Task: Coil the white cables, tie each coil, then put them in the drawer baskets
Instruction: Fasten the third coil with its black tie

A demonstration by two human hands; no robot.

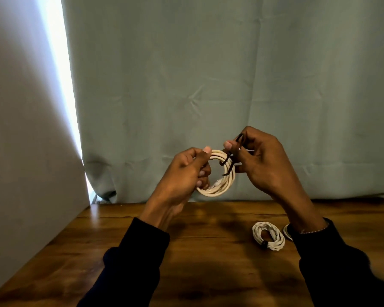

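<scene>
A coiled white cable (220, 187) is held up in the air above the far edge of the wooden table (111, 235). My left hand (184, 171) grips the coil's left side, thumb on top. My right hand (264, 160) pinches a thin dark tie (231, 158) that loops around the coil's upper right part. A second white coil (268, 235), bound with a dark tie, lies on the table at the right. Part of a third white coil (286, 232) shows just behind my right wrist, mostly hidden by the sleeve.
A grey-green curtain (208, 85) hangs right behind the table. A pale wall or panel (20, 151) stands along the left side, with bright light in the gap. No drawer or basket is in view.
</scene>
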